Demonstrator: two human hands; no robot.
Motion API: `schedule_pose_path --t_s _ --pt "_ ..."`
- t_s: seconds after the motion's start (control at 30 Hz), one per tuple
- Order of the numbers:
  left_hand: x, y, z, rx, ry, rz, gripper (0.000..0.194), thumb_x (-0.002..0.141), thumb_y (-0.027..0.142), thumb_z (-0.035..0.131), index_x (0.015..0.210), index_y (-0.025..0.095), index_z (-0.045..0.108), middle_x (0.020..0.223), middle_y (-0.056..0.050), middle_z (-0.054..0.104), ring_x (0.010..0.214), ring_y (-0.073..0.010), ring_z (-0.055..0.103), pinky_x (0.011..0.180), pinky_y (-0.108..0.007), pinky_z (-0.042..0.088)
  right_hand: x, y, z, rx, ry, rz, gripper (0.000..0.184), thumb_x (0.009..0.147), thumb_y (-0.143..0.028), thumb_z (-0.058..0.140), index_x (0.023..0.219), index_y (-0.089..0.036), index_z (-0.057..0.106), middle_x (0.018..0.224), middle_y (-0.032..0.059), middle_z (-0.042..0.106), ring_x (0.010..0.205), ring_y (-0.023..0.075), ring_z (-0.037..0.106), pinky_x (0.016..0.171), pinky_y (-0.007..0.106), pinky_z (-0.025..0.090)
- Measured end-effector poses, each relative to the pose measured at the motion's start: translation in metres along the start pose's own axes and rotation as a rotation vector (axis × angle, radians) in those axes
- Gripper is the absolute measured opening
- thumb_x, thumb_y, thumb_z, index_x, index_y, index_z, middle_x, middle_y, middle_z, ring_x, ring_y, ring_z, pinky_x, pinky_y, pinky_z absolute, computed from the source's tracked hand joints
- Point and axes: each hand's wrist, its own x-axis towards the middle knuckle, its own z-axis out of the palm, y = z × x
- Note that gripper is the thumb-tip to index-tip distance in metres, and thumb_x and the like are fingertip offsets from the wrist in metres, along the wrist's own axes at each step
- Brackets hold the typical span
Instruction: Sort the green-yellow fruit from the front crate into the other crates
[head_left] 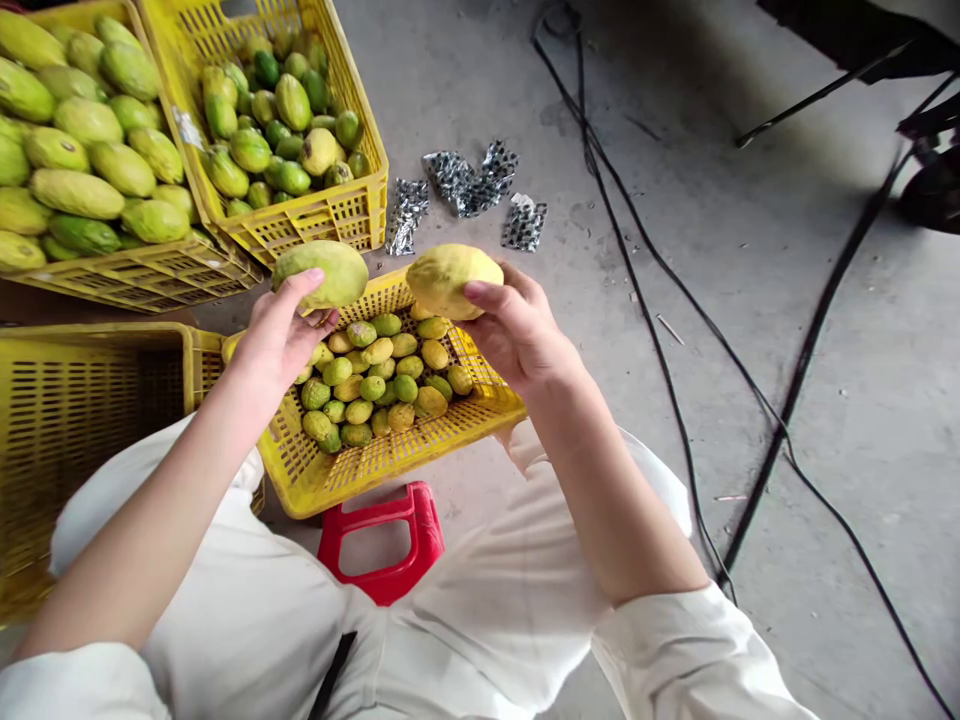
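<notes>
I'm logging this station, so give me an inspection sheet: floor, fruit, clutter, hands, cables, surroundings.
Surface: grey floor, small scattered debris.
Handled things: oval pale green fruit and oval yellow fruit, held over a slotted yellow plastic crate of smaller fruits.
Clutter: crumpled silver and black packets on the floor.
Hands: left hand holds the green fruit; right hand holds the yellow one.
Cables: long black cables at right, crossing one another.
Surroundings: two slotted yellow crates of fruit at upper left, another yellow crate at left, red plastic object at lower centre.
</notes>
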Motion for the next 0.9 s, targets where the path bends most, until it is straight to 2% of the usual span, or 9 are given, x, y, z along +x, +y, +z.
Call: schedule_pose_path --t_s 0.1,0.23,0.37,0.47,0.57,0.63,0.77,0.9 --pt "-0.0017 0.0053 -0.0008 -0.032 -0.018 -0.003 0.041 0.076 0.037 0.103 0.102 0.027 0.073 0.119 -0.005 0.086 0.143 -0.035 0.074 0.106 -0.04 0.071 0.0008 -0.0033 0.0 0.021 -0.017 0.03 0.055 0.066 -0.056 0.098 0.106 -0.032 0.07 0.12 0.004 0.082 0.14 0.0347 0.074 0.108 0.046 0.072" --pt "-0.002 0.0066 -0.0028 -0.032 -0.031 -0.005 0.041 0.076 0.04 0.101 0.103 0.027 0.074 0.119 -0.004 0.086 0.141 -0.0346 0.075 0.103 -0.039 0.07 -0.0005 -0.0065 -0.0016 0.024 0.002 -0.02 0.061 0.065 -0.05 0.102 0.112 -0.034 0.067 0.124 0.0005 0.082 0.139 0.0312 0.074 0.106 0.04 0.073" --pt "0.0009 0.002 -0.0048 0.032 -0.01 -0.023 0.049 0.072 0.051 0.104 0.103 0.028 0.073 0.115 -0.006 0.085 0.125 -0.0344 0.079 0.094 -0.041 0.07 -0.0004 -0.0041 -0.0025 0.003 0.001 -0.036 0.058 0.068 -0.05 0.103 0.111 -0.034 0.067 0.116 -0.0007 0.083 0.137 0.0274 0.075 0.104 0.031 0.07" --pt "0.0016 -0.0003 -0.0036 0.052 0.019 -0.044 0.05 0.073 0.049 0.104 0.103 0.026 0.072 0.107 -0.004 0.081 0.109 -0.0274 0.077 0.091 -0.038 0.066 0.0022 -0.0004 -0.0018 0.009 -0.01 -0.073 0.051 0.07 -0.053 0.101 0.103 -0.031 0.069 0.11 -0.0005 0.082 0.129 0.0267 0.079 0.101 0.032 0.072" --pt "0.0021 -0.0008 -0.0013 -0.002 0.053 -0.074 0.041 0.08 0.044 0.099 0.103 0.024 0.071 0.102 -0.002 0.077 0.096 -0.0216 0.072 0.085 -0.034 0.064 0.005 0.002 -0.0011 0.016 -0.017 -0.097 0.052 0.069 -0.057 0.101 0.097 -0.028 0.068 0.102 0.0003 0.079 0.114 0.0265 0.082 0.094 0.035 0.074" --pt "0.0028 -0.0002 -0.0009 -0.024 0.043 -0.086 0.037 0.084 0.043 0.095 0.105 0.025 0.071 0.105 -0.003 0.078 0.098 -0.0228 0.074 0.084 -0.035 0.064 0.0055 0.002 -0.0013 0.028 -0.03 -0.065 0.056 0.067 -0.06 0.101 0.098 -0.028 0.067 0.099 0.0004 0.079 0.113 0.0279 0.083 0.093 0.037 0.075" --pt "0.0039 0.0022 -0.003 0.007 -0.015 -0.09 0.04 0.084 0.047 0.097 0.111 0.028 0.073 0.114 -0.006 0.081 0.114 -0.0304 0.079 0.091 -0.041 0.069 0.0042 -0.0003 -0.002 0.048 -0.048 0.027 0.06 0.068 -0.065 0.101 0.104 -0.031 0.067 0.103 0.0014 0.083 0.121 0.0306 0.081 0.099 0.042 0.075" --pt "0.0054 0.0013 -0.0041 0.033 -0.027 -0.063 0.037 0.082 0.044 0.097 0.106 0.026 0.075 0.11 -0.006 0.083 0.113 -0.0308 0.08 0.085 -0.039 0.07 0.0035 -0.0012 -0.001 0.046 -0.033 0.021 0.062 0.063 -0.06 0.105 0.101 -0.031 0.066 0.105 0.0012 0.082 0.119 0.0297 0.081 0.1 0.042 0.075"
